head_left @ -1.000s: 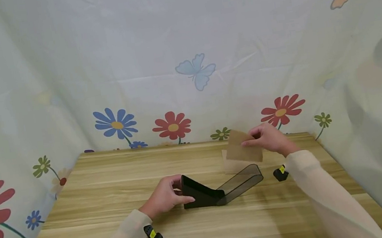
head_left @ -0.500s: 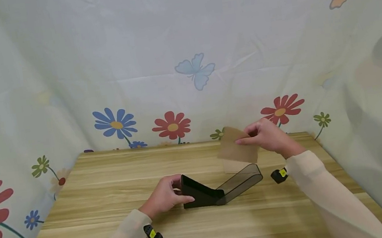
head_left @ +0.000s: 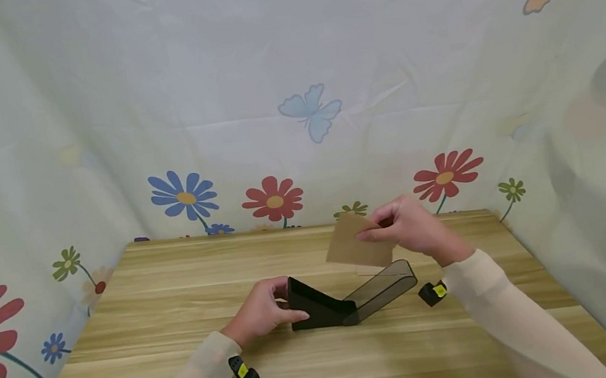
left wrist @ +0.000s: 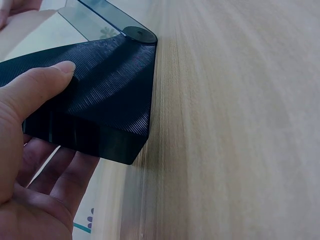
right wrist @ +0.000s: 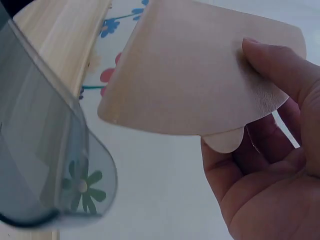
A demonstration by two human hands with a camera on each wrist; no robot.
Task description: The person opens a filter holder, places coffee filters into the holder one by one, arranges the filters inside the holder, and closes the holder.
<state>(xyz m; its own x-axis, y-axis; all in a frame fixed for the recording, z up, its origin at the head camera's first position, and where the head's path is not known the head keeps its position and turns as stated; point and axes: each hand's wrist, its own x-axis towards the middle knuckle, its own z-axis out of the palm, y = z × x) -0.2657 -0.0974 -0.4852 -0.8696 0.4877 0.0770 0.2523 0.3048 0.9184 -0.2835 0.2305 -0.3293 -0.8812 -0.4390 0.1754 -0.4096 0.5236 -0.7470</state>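
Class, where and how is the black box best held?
I'd grip the black box by its tall end, from the left, as the left hand does, thumb on its flat side. The transparent lid juts from the opposite, seemingly hinged end, so holding there might swing it.

Soft lt, L wrist pic dim

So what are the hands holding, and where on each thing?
The left hand grips the black box by its taller end, away from the clear lid. The right hand pinches the brown paper piece near one edge.
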